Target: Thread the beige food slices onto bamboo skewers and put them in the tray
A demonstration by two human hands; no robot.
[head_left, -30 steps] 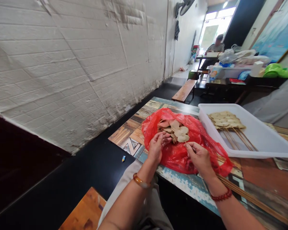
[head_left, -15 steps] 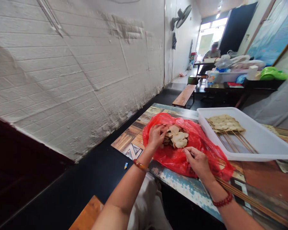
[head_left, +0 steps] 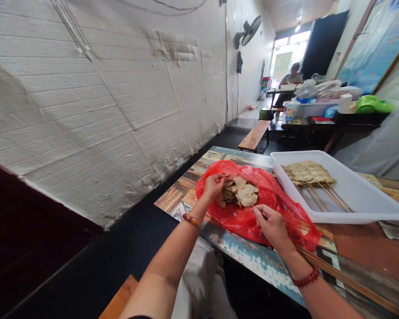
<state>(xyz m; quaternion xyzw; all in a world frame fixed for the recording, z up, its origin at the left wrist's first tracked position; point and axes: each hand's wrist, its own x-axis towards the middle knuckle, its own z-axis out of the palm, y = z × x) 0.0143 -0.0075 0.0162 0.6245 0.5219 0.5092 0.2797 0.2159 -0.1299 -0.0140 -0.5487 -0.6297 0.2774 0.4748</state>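
Note:
A red plastic bag (head_left: 272,186) lies opened on the table, with a pile of thin, pale, round slices (head_left: 230,195) inside it. My left hand (head_left: 214,187) is at the left side of the pile, thumb and fingers pinched together; what lies between them, if anything, is too small to make out. My right hand (head_left: 271,223) grips a thin wooden skewer (head_left: 282,261) at the front of the bag. The skewer's tip end reaches several overlapping slices (head_left: 247,195), which look threaded on it.
To the right stands a white plastic tray (head_left: 362,195) holding skewered slices (head_left: 309,172). Loose bamboo skewers (head_left: 349,280) lie along the table's front right. Beyond are a wooden bench (head_left: 255,134), a cluttered second table (head_left: 306,126) and a seated person (head_left: 291,79).
My left hand has drawn back slightly from the pile, and its fingers have closed into a pinch. My right hand stays nearly in place with the skewer. The view has shifted slightly.

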